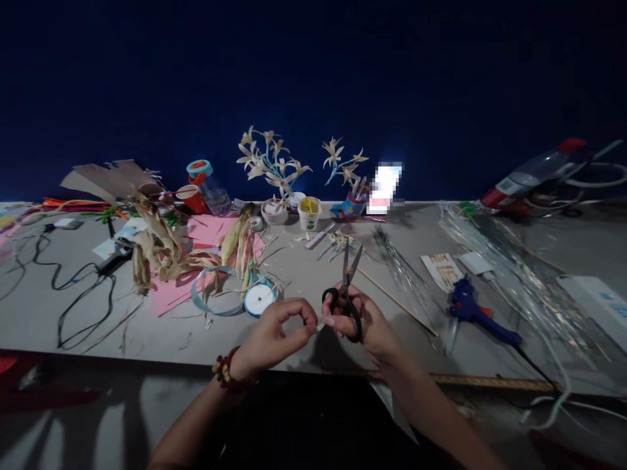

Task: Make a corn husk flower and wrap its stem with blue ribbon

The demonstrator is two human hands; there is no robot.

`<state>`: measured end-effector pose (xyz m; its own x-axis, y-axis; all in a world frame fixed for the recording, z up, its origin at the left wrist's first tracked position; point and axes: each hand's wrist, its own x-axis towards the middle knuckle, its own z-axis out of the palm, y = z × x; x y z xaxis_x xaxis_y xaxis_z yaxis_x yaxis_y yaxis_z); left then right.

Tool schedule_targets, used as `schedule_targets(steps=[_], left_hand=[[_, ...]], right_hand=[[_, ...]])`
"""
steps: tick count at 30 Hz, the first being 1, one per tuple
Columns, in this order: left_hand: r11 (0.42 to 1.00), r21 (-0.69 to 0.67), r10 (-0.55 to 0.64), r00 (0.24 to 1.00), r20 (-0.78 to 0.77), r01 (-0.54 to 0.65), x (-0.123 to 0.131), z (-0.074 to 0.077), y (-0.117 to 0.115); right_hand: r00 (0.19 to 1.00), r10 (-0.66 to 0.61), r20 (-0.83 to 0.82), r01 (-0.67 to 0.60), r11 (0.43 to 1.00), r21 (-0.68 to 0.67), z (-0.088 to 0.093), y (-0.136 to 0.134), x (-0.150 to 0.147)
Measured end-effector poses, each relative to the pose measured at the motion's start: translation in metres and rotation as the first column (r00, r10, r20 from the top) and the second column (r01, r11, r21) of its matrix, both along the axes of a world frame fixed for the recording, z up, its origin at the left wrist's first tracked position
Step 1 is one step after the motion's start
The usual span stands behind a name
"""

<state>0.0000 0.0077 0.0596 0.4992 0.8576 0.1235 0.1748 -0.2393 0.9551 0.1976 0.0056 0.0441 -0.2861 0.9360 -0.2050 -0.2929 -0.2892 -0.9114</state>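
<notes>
My right hand (373,326) is closed around black-handled scissors (346,277), whose blades point up and stand a little apart. Thumb and index finger of my left hand (279,333) are pinched on a small pale piece (320,326), too small to make out fully. The fingertips of my right hand are close to its other end. Dried corn husks (169,254) lie to the left, beside a spool of light-blue ribbon (260,297). Just beyond the scissors are small husk pieces with blue stems (337,244).
Husk flowers (274,156) stand in a pot at the back, near a white tub (310,214). Pink paper (166,297) lies under the husks. On the right are a thin stick (396,301), a blue glue gun (477,313), wires (406,267) and a tilted bottle (531,176).
</notes>
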Motion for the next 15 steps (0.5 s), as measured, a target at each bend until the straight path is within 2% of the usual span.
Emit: schedule_targets(steps=[2, 4, 7, 9, 15], left_hand=[[0.998, -0.057, 0.036, 0.995, 0.091, -0.031, 0.001, -0.004, 0.000], [0.982, -0.153, 0.140, 0.965, 0.222, -0.107, 0.004, -0.010, -0.002], [0.919, -0.336, 0.341, 0.841, 0.419, -0.205, 0.016, -0.021, -0.011], [0.886, -0.425, 0.397, 0.781, 0.483, -0.187, 0.027, -0.027, -0.017], [0.863, -0.433, 0.477, 0.707, 0.523, -0.261, 0.045, -0.035, -0.022]], right_hand=[[1.000, -0.028, 0.001, 0.028, 1.000, -0.007, 0.001, -0.002, 0.000], [0.997, -0.080, -0.004, 0.080, 0.997, -0.007, 0.000, -0.004, -0.002], [0.980, -0.197, -0.040, 0.197, 0.980, 0.007, -0.002, -0.006, -0.007], [0.967, -0.244, -0.071, 0.245, 0.970, 0.002, -0.003, -0.007, -0.012], [0.944, -0.319, -0.083, 0.321, 0.947, 0.006, -0.005, -0.012, -0.022]])
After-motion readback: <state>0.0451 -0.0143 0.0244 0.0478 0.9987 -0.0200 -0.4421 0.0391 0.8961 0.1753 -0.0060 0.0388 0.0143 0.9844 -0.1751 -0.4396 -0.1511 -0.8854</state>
